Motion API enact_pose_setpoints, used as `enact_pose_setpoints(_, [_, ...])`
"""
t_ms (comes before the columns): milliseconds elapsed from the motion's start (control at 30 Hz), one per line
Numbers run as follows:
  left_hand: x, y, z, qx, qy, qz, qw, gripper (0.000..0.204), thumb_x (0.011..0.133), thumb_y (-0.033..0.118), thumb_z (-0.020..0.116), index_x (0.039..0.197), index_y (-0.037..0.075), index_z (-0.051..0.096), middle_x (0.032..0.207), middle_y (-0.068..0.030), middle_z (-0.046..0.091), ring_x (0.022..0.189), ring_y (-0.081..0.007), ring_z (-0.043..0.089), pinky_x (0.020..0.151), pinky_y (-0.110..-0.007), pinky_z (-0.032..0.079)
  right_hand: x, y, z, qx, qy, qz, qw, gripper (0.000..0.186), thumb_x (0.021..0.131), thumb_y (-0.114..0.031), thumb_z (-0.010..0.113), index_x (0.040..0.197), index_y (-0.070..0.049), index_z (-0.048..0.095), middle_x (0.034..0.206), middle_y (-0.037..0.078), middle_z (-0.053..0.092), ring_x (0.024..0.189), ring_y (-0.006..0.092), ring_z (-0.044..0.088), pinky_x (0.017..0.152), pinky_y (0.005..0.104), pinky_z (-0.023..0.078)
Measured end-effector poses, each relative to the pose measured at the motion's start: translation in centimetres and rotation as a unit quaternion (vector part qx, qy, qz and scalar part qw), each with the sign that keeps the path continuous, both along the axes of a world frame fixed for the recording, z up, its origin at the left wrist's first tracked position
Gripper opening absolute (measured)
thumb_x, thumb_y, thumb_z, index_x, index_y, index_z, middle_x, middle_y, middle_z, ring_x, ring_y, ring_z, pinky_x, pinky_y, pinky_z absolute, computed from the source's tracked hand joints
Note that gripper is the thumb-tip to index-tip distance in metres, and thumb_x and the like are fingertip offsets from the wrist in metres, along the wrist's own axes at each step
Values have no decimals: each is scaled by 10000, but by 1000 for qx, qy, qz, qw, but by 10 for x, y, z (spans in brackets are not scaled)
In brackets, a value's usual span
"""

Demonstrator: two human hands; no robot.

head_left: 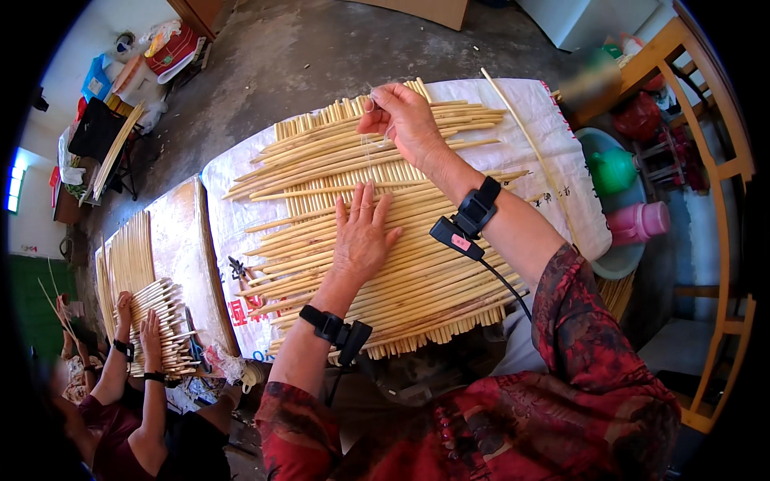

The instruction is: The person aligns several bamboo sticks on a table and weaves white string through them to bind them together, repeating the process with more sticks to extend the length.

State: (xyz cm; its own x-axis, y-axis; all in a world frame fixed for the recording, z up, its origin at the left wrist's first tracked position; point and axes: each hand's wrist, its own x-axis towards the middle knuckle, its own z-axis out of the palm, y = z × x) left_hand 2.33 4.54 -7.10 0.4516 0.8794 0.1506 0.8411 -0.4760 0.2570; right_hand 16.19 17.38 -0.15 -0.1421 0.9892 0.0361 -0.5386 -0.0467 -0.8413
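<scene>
My left hand (361, 240) lies palm down, fingers stretched, on a row of long pale yellow stalks (425, 264) laid side by side. Beyond it, my right hand (407, 120) is raised over the far part of the stalks, thumb and fingers pinched on a thin pale thread (370, 160). This thread runs down from the pinch toward the stalks by my left fingertips. Under the long stalks, a layer of stalks laid crosswise (321, 200) shows in the gap and along the near edge. A loose bundle of stalks (321, 148) rests across the far part.
A white printed sheet (553, 112) covers the table, with a single stalk (525, 132) at its right. Right of it stands a basin (630, 260) with a green vessel (612, 170) and a pink jug (638, 222). At left, a co-worker's hands (150, 337) rest on another stalk mat (164, 309).
</scene>
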Motion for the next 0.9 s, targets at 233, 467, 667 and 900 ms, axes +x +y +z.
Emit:
enact_pose_setpoints(233, [5,-5,6,-9,-6,14,1000,563,827,332,567,1299,81,390,1411,-190,272,1329,-344,219,1064,-523,149,-3,-6,2,2,12,-15,1000,169,900,-177,508,890,-9,509,786,84,581,628,168,618,587,282,538])
enact_pose_setpoints(467, [10,-16,2,8,-21,36,999,556,816,315,582,1286,72,411,1368,-207,311,1301,-360,251,1057,-531,151,-14,-13,-2,17,48,-53,997,173,897,-179,496,896,-5,498,757,79,569,585,148,605,544,254,534])
enact_pose_setpoints(667, [10,-15,-3,22,-10,38,999,562,793,320,610,1265,69,437,1337,-217,316,1297,-362,249,1053,-547,140,-18,-14,3,19,24,-60,998,166,901,-178,503,881,-13,504,772,84,575,619,158,609,591,272,533])
enact_pose_setpoints(900, [7,-19,-2,29,-40,54,997,524,811,342,590,1252,85,468,1346,-206,301,1277,-369,269,1031,-561,183,-21,-10,-9,21,28,-42,998,167,880,-186,529,891,-20,515,740,77,566,599,156,601,589,284,539])
